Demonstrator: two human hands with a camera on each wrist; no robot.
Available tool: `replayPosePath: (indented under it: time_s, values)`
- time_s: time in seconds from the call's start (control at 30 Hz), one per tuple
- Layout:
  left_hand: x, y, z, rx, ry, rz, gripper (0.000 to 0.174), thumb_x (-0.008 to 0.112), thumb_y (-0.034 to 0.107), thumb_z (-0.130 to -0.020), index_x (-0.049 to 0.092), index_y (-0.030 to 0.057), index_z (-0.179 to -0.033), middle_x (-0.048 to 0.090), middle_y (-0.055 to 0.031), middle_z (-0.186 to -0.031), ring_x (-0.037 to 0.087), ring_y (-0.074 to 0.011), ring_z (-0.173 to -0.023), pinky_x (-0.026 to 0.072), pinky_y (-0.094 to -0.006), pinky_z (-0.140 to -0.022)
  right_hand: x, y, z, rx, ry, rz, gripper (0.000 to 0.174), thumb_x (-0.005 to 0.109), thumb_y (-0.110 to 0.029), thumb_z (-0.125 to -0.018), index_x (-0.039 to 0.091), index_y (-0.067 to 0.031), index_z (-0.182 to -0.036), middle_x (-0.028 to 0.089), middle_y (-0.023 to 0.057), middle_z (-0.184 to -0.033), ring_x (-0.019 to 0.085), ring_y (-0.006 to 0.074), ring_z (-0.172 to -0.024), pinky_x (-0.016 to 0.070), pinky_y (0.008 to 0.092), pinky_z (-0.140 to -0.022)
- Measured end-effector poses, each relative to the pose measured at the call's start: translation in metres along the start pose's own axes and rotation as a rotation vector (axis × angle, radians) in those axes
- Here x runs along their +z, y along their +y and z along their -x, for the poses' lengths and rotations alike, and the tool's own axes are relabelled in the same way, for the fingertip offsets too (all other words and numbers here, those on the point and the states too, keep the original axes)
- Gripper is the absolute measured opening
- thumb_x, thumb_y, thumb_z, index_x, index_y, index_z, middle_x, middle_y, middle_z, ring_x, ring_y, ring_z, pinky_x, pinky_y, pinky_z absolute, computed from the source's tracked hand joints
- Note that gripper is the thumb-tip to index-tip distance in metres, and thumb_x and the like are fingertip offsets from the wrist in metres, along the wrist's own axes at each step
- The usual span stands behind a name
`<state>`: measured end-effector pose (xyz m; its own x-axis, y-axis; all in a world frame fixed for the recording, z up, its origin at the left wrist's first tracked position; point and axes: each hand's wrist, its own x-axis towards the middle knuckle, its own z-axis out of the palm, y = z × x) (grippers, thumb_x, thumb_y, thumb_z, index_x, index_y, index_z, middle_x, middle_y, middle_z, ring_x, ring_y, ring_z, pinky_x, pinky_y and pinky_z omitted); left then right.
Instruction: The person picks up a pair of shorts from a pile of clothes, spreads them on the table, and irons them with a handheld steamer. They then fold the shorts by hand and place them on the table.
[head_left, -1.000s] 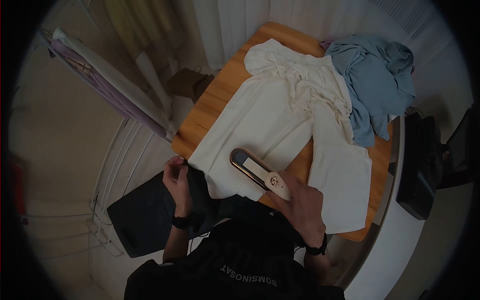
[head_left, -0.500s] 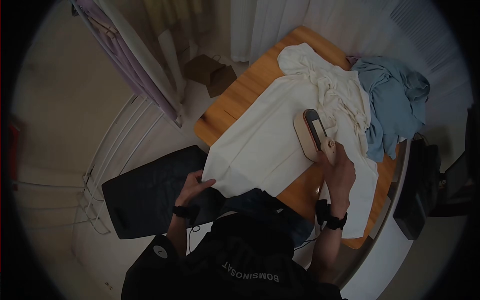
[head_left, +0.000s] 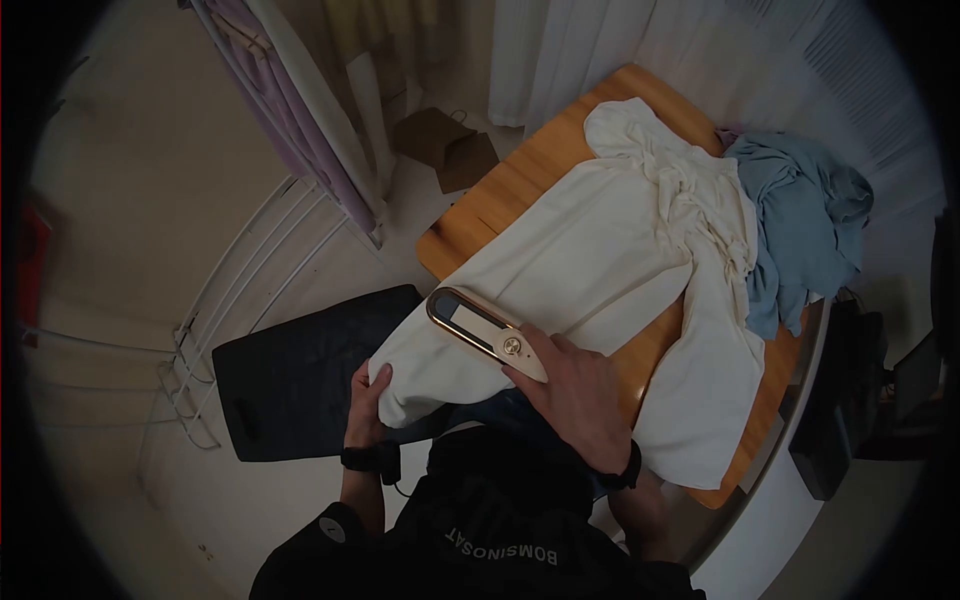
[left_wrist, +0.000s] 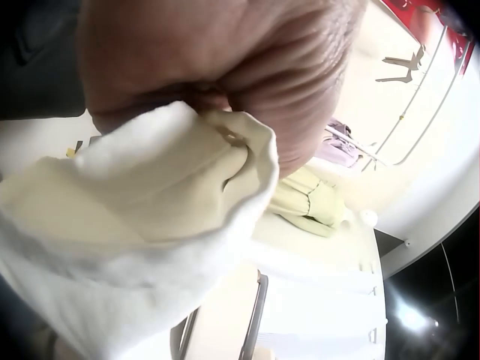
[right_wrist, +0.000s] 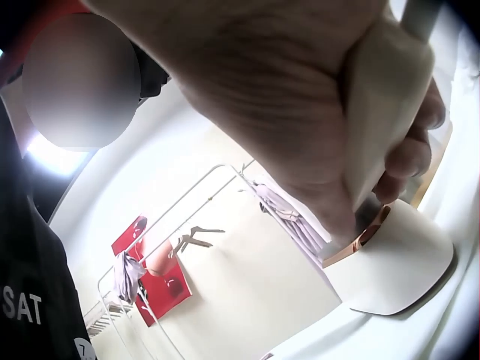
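Observation:
Cream trousers (head_left: 560,230) lie across a wooden table (head_left: 500,205), bunched at the waist. My left hand (head_left: 368,405) pinches the hem of the nearer leg past the table's left front corner; in the left wrist view the thumb and fingers of that hand (left_wrist: 225,67) hold the folded hem (left_wrist: 172,187). My right hand (head_left: 580,400) grips the handle of a cream and gold handheld iron (head_left: 478,325), whose head is over that leg near the hem. The right wrist view shows the fingers round the handle and the iron's head (right_wrist: 397,259) against the fabric.
A blue-grey garment (head_left: 800,225) is heaped at the table's far right. Left of the table are a dark padded board (head_left: 310,370), a white wire rack (head_left: 255,245) with hanging clothes and a brown paper bag (head_left: 450,150). Black equipment (head_left: 840,390) stands at the right.
The left hand has taken the hem and drawn it towards the body. After moving up the leg, the iron is back near the hem. The camera view has shifted.

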<state>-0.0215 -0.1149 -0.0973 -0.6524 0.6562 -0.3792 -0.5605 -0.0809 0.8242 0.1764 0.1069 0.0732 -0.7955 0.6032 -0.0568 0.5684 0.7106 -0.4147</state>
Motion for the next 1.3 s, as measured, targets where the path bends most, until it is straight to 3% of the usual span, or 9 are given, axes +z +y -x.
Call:
replayPosePath:
  time_s: [0.2,0.57,0.67,0.73,0.77,0.97,1.1,1.13,1.3]
  values:
    - [-0.007,0.008,0.016,-0.015,-0.055,-0.059,0.032,0.07,0.021,-0.1,0.07,-0.0035,-0.12,0.076,-0.0106,-0.106,0.073,-0.0156,-0.09,0.0581,-0.031,-0.084,0.012,0.03,-0.022,-0.011,0.122,-0.017,0.047,0.075,-0.039,-0.092,0.062,-0.0111,-0.128,0.07,0.0106,-0.086,0.07,0.0336,-0.068,0.0541,0.0453,-0.058]
    - [-0.062,-0.007,0.008,-0.11,0.058,-0.226,0.029,0.069,0.02,-0.1,0.074,-0.0047,-0.113,0.078,-0.0089,-0.098,0.071,-0.0119,-0.077,0.0556,-0.0272,-0.072,-0.03,0.106,-0.049,0.512,0.367,0.067,0.056,0.073,-0.048,-0.092,0.065,-0.0087,-0.13,0.075,0.02,-0.096,0.072,0.041,-0.087,0.0567,0.0473,-0.074]
    - [-0.088,-0.048,-0.023,-0.152,0.036,-0.485,0.027,0.069,0.021,-0.1,0.075,-0.0034,-0.11,0.078,-0.0088,-0.096,0.072,-0.0164,-0.086,0.055,-0.0318,-0.075,-0.036,0.118,-0.039,0.537,0.401,0.169,0.056,0.074,-0.047,-0.091,0.066,-0.0083,-0.13,0.075,0.0192,-0.096,0.073,0.0402,-0.087,0.0568,0.0469,-0.074]
    - [-0.08,-0.064,-0.047,0.136,0.134,-1.403,0.03,0.069,0.023,-0.099,0.073,-0.0033,-0.112,0.075,-0.0132,-0.108,0.067,-0.0226,-0.109,0.0521,-0.0363,-0.085,-0.041,0.11,-0.032,0.499,0.409,0.16,0.055,0.075,-0.045,-0.09,0.066,-0.0091,-0.13,0.075,0.0188,-0.096,0.073,0.0396,-0.087,0.0567,0.0466,-0.074]
    - [-0.034,-0.046,-0.043,0.373,0.166,-1.423,0.044,0.073,0.026,-0.096,0.065,-0.0037,-0.128,0.067,-0.0184,-0.129,0.055,-0.0284,-0.131,0.0457,-0.0392,-0.102,-0.042,0.104,-0.026,0.46,0.402,0.149,0.054,0.076,-0.044,-0.09,0.066,-0.01,-0.13,0.075,0.0184,-0.096,0.073,0.0389,-0.087,0.0566,0.0463,-0.073]
    - [0.091,-0.035,-0.063,0.259,-0.08,-0.397,0.071,0.075,0.021,-0.094,0.042,-0.0038,-0.152,0.055,-0.0188,-0.146,0.047,-0.0265,-0.139,0.0367,-0.0392,-0.116,-0.026,0.064,-0.008,0.14,0.232,-0.028,0.046,0.077,-0.042,-0.09,0.068,-0.0129,-0.125,0.075,0.0133,-0.092,0.073,0.0333,-0.08,0.0563,0.0394,-0.067]
    - [0.098,-0.039,-0.07,0.148,-0.196,-0.485,0.04,0.074,0.018,-0.097,0.058,-0.0029,-0.127,0.067,-0.0055,-0.104,0.063,-0.0112,-0.095,0.0504,-0.0268,-0.085,-0.014,0.046,-0.008,0.091,0.092,-0.044,0.049,0.077,-0.043,-0.09,0.066,-0.0122,-0.126,0.075,0.0122,-0.092,0.072,0.0322,-0.079,0.0554,0.0404,-0.066]
    - [0.095,-0.041,-0.067,0.144,-0.227,-0.495,0.019,0.071,0.017,-0.099,0.061,0.0013,-0.104,0.062,0.0014,-0.088,0.056,-0.004,-0.076,0.0449,-0.0216,-0.069,-0.01,0.046,-0.008,0.051,0.107,-0.06,0.048,0.075,-0.042,-0.09,0.065,-0.012,-0.127,0.072,0.0122,-0.089,0.071,0.0336,-0.075,0.0537,0.0424,-0.062]
    - [0.065,-0.024,-0.041,0.116,-0.245,-0.533,0.017,0.068,0.017,-0.102,0.062,0.004,-0.092,0.058,0.0022,-0.086,0.052,-0.0048,-0.079,0.0414,-0.0224,-0.072,-0.006,0.053,-0.02,0.038,0.151,-0.087,0.047,0.073,-0.04,-0.092,0.063,-0.0123,-0.128,0.07,0.0121,-0.086,0.07,0.0347,-0.07,0.0516,0.0444,-0.058]
